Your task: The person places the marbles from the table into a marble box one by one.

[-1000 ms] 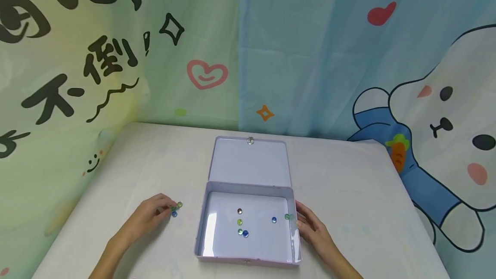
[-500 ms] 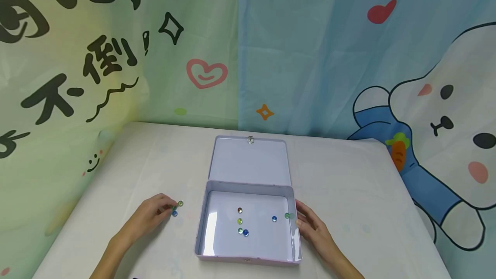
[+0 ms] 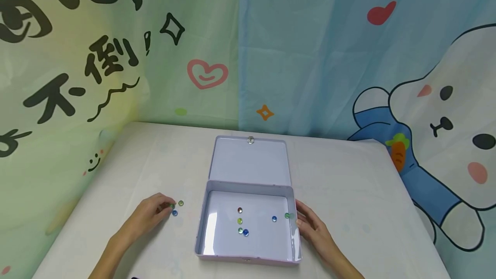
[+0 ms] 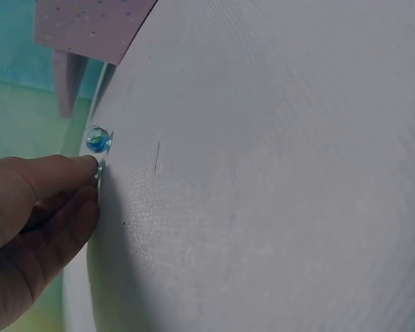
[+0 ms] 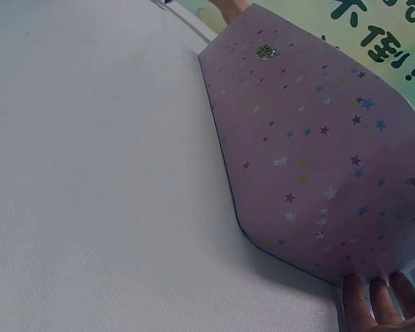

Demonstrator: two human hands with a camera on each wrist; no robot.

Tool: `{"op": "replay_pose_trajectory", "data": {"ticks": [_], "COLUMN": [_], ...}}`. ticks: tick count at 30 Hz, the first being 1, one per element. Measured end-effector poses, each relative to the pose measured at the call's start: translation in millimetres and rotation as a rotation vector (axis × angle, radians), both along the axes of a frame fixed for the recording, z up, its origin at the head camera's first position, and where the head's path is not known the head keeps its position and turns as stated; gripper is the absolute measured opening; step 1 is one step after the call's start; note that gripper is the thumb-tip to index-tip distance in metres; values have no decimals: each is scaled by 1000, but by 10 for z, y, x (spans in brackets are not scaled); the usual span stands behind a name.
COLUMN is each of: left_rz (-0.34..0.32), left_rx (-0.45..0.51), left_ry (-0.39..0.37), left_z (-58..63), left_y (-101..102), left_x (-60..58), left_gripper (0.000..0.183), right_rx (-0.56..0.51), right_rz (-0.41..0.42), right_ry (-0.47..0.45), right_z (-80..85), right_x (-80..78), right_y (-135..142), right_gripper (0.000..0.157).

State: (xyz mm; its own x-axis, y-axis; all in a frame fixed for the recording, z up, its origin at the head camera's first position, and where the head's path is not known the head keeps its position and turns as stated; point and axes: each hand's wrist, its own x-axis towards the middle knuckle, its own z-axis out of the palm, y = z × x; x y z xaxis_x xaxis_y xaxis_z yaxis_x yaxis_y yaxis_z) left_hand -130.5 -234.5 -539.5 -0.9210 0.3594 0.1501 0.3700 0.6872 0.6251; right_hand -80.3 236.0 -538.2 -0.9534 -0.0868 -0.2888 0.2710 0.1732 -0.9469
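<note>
In the head view my left hand (image 3: 153, 212) is low at the table's left side, pinching a small green glass marble (image 3: 172, 206) at its fingertips. Two loose marbles lie beside those fingertips, one yellowish (image 3: 181, 203) and one blue (image 3: 175, 213). The left wrist view shows the held marble mostly hidden by the fingers, with a clear-blue marble (image 4: 98, 139) just past them. My right hand (image 3: 311, 227) rests its fingers against the right wall of a lidded tin box (image 3: 248, 261). Several coloured marbles lie inside the box, among them a brown one (image 3: 240, 210).
The box's lid (image 3: 249, 160) is folded back flat toward the rear, its metal clasp (image 3: 250, 140) at the far edge. A white cloth (image 3: 333, 167) covers the table. Printed curtains (image 3: 294, 55) hang behind and to the left. The box's outside is pink with stars.
My left fingertips have drawn back slightly leftward with the green marble, widening the gap to the yellowish one. My right hand and the box have stayed in place.
</note>
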Motion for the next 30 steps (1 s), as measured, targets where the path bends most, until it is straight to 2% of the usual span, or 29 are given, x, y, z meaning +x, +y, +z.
{"op": "replay_pose_trajectory", "data": {"ticks": [3,6,11,19,22,26,30], "left_rz": [26,38,30,-10,7,37,35], "left_rx": [6,38,130,255,292,341,394], "left_ry": [-6,21,20,-24,-81,-199,-290], "left_z": [9,19,69,227,296,402,502], "left_y": [-15,-36,-45,3,31,85,143], "left_x": [4,12,24,-29,-28,-7,18], "left_gripper": [20,20,20,17,17,20,23], "right_rx": [1,0,1,12,4,4,12], "right_rz": [3,4,-1,-8,-7,-4,-3], "right_ry": [-2,-1,-5,-6,-5,-2,1], "right_z": [-2,-6,0,1,0,0,-1], "right_x": [-5,-9,-8,3,-2,-4,-5], "right_y": [3,6,3,-11,-12,-11,-9], "right_gripper": [55,54,54,54,54,54,54]}}
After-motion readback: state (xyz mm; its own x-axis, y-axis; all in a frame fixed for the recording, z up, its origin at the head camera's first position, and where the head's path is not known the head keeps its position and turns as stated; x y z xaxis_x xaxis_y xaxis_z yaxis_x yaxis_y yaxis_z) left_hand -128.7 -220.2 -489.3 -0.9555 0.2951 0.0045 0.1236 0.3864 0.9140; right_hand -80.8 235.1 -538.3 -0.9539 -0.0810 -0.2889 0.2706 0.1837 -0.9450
